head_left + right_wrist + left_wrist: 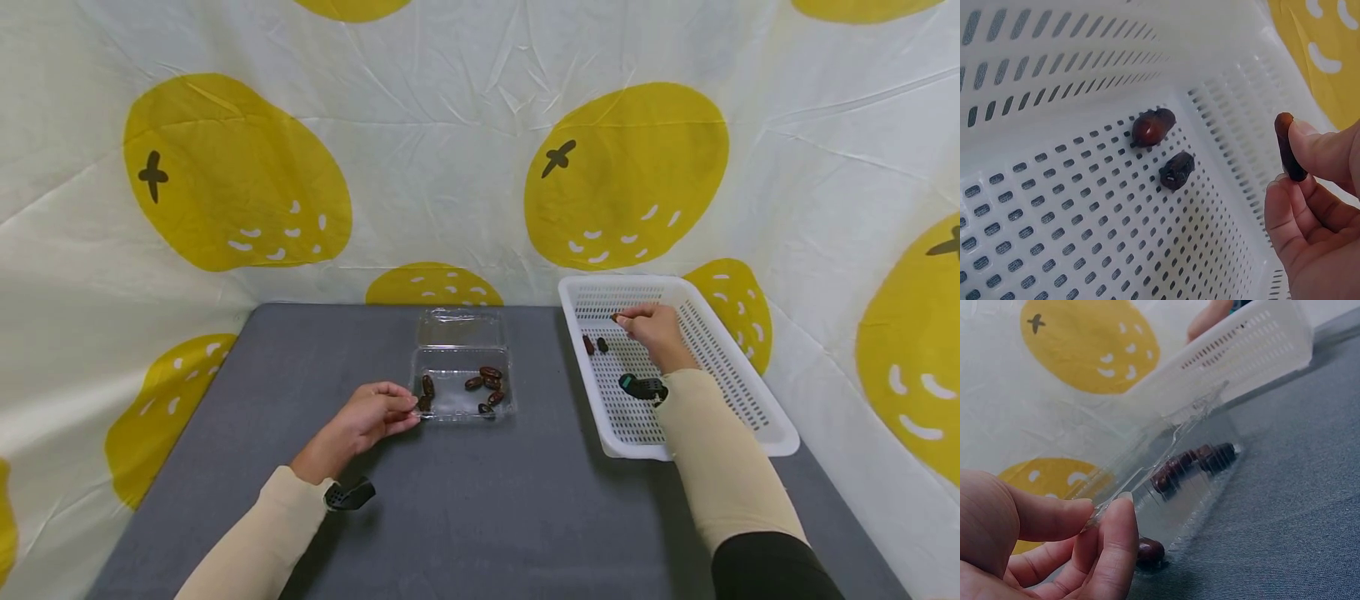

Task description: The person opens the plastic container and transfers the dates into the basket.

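Between thumb and fingers, my right hand [654, 333] pinches a brown date [1289, 147] above the far part of a white perforated basket [678, 450]. Two more dates lie on the basket floor, one reddish brown [1152, 127] and one darker and wrinkled [1177, 170]. With thumb and fingertips my left hand [375, 414] grips the near left rim of a clear plastic box [453, 400], whose lid [461, 328] is folded back behind it. Several dates [492, 382] sit at the box's right side, and a couple [427, 386] lie by its left wall, partly behind my fingers.
Both containers stand on a grey cloth-covered table [480, 517], the basket at the right. A white curtain [442, 167] printed with yellow fruit hangs right behind the table and along its sides. Each wrist carries a small black device [349, 495].
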The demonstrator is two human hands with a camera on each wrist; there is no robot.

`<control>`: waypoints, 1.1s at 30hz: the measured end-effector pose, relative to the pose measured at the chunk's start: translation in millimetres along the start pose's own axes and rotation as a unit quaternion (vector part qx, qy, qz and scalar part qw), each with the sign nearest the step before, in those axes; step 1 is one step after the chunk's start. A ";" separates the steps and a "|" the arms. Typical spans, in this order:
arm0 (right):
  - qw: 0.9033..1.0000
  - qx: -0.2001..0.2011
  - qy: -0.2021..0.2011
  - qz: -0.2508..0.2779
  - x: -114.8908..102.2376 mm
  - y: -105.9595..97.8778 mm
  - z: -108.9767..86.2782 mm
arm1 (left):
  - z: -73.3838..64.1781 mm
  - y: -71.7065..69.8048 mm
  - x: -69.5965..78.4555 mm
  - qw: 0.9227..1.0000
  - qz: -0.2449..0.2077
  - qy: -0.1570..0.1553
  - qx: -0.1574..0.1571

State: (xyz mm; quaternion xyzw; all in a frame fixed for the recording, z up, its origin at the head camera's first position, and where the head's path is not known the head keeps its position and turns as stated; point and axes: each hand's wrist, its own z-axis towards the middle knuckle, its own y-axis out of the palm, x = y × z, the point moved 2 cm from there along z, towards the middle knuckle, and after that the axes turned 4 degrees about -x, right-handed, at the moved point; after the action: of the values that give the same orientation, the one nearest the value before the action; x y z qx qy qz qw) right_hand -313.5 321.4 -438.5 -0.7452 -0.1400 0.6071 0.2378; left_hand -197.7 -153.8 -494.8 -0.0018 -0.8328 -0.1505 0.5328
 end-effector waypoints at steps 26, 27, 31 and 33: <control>0.998 0.006 0.041 -0.042 16.7 4.9 8.1 | -0.7 0.4 1.5 1.000 0.007 -0.003 0.013; 0.998 0.005 0.035 -0.050 17.4 5.4 9.2 | -0.6 0.4 1.5 1.000 0.007 -0.002 0.014; 0.997 0.010 0.013 -0.070 20.0 6.2 12.1 | 0.3 0.7 1.1 1.000 0.010 0.000 0.014; 0.997 0.014 0.005 -0.080 21.6 5.5 12.9 | 1.1 1.1 0.9 1.000 0.011 -0.001 0.013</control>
State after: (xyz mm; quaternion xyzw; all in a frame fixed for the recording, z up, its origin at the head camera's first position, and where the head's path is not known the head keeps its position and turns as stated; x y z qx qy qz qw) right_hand -321.6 329.8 -461.5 -0.7313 -0.1894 0.5843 0.2965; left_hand -198.9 -152.6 -494.1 -0.0040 -0.8352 -0.1335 0.5335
